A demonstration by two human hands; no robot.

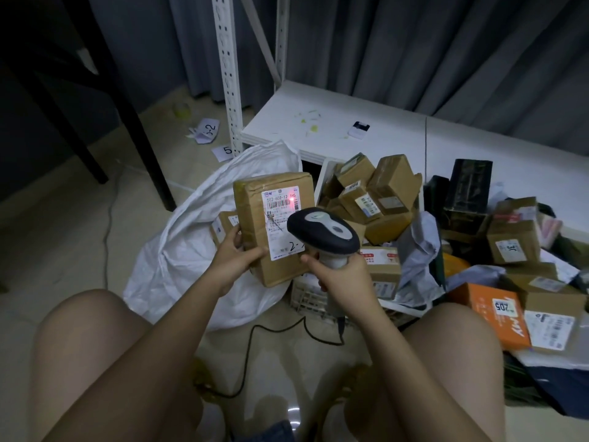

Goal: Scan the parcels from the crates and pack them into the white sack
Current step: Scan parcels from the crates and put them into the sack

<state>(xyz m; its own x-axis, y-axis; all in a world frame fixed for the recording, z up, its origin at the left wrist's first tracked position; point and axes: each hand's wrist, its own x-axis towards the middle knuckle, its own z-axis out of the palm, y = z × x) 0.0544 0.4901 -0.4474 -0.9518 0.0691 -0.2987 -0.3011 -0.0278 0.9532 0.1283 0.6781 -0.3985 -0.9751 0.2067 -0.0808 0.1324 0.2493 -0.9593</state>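
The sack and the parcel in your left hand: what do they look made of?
White sack: probably woven plastic, thin and matte; it crumples in soft folds and slumps on the floor. Parcel: brown corrugated cardboard by its look, with glossy clear tape on the seams and a white paper label, held by the left hand.

Parcel sorting room: steel rack upright (pixel 228 74), crates of labelled parcels (pixel 366 193), grey curtains (pixel 414 43).

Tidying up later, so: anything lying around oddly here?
Yes. Numbered paper slips lie crumpled on the floor beside the shelf post, and parcels are heaped askew, overflowing the white crate.
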